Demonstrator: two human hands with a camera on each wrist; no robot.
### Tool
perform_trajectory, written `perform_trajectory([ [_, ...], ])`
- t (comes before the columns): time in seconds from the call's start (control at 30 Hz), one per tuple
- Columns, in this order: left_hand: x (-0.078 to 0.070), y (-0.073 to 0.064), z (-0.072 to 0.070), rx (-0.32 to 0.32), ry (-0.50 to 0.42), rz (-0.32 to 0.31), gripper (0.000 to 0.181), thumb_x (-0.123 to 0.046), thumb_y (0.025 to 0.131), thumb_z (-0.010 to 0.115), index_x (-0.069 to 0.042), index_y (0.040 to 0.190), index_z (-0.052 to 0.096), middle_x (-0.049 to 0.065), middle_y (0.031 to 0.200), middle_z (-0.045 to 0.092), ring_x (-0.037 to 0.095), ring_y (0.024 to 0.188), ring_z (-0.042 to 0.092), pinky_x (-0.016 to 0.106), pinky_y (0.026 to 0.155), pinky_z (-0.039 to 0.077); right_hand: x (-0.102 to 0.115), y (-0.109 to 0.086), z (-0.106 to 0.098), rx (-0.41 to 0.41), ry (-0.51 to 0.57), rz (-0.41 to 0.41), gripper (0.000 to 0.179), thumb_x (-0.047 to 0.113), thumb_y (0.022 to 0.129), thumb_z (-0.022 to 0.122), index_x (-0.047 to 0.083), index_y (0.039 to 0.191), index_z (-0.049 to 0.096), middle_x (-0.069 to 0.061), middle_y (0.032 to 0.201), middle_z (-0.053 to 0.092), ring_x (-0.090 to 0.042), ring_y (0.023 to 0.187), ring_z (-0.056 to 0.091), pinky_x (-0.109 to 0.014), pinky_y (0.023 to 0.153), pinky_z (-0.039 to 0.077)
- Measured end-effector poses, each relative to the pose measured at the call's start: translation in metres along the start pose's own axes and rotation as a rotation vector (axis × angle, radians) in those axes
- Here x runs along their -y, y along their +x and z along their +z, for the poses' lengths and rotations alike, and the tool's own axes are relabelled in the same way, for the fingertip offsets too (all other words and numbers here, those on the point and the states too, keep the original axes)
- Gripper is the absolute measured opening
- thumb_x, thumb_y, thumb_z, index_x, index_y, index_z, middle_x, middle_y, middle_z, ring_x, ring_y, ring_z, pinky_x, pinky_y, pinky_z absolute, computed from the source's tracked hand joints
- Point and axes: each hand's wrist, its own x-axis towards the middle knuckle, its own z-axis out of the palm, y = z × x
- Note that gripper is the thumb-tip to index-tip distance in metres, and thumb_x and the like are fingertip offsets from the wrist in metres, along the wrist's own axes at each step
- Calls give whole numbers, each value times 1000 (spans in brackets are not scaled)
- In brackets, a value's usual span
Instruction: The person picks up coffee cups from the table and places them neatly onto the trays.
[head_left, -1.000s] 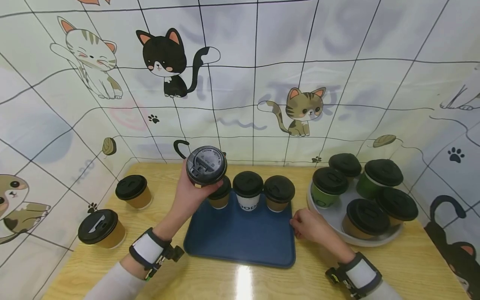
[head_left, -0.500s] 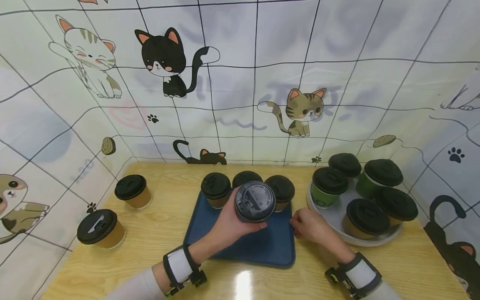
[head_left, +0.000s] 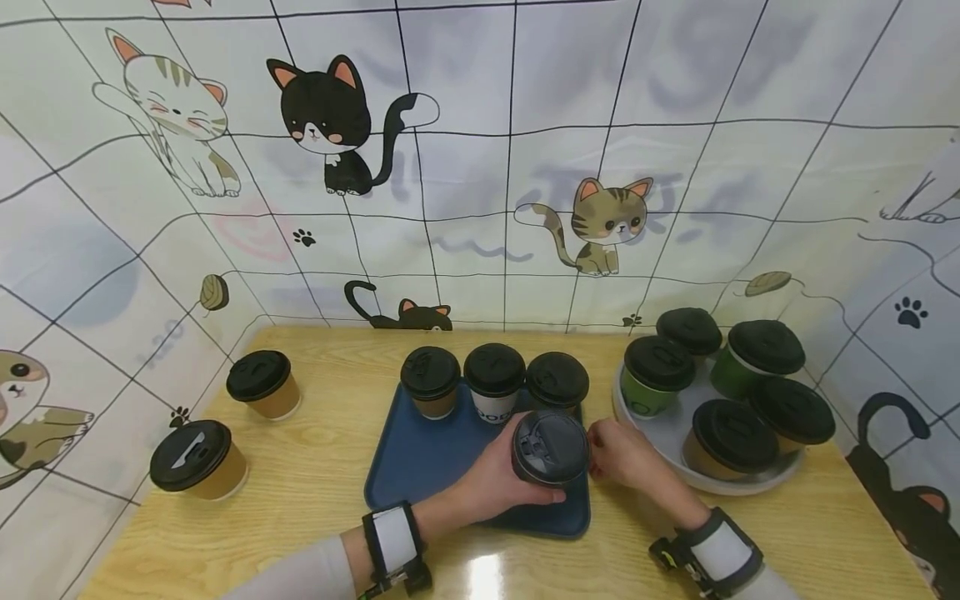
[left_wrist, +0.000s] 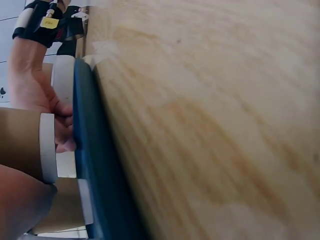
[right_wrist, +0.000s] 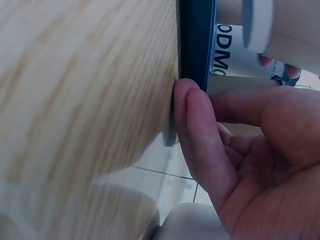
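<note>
My left hand [head_left: 491, 483] grips a brown paper coffee cup [left_wrist: 20, 142] by its side, its black lid [head_left: 551, 448] facing up. The cup hangs over the right part of the blue tray [head_left: 423, 454], its white base a short way above the surface in the right wrist view. At the tray's right edge, my right hand [head_left: 626, 454] pinches the rim between thumb and fingers [right_wrist: 205, 130]. Three lidded cups stand in a row along the tray's back: a brown cup [head_left: 433, 406], a white cup [head_left: 491, 407] with dark lettering, and another brown cup, partly hidden, with a black lid [head_left: 557, 377].
On the right, a round white plate [head_left: 678, 437] bears several lidded cups, green [head_left: 648, 392] and brown [head_left: 705, 454]. Two brown lidded cups [head_left: 277, 396] [head_left: 223, 475] stand on the wooden table [head_left: 322, 467] at left. A cat-print cloth [head_left: 465, 183] backs the table.
My left hand has carried the cup rightward and toward me, from above the tray's back left corner to its right side. The right hand stays at the tray's edge.
</note>
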Motion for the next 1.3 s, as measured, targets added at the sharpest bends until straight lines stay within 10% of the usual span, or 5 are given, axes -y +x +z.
perform_trajectory([
  [0.9,20,7,8,84,-24,-57,96,-4,73,92,-23,150,39,-7,143,54,10,132,51,34,117,34,-2,1,0,-32,-43,-27,18,4,82,73,13,69,66,6,61,58,-12,58,53,-32,56,47],
  [1.3,5,-21,-28,194,-57,-169,110,-24,81,91,-24,165,20,-3,167,30,12,154,25,28,122,24,-1,2,1,-28,-41,-15,19,3,85,72,13,69,67,6,59,59,-12,55,54,-30,55,46],
])
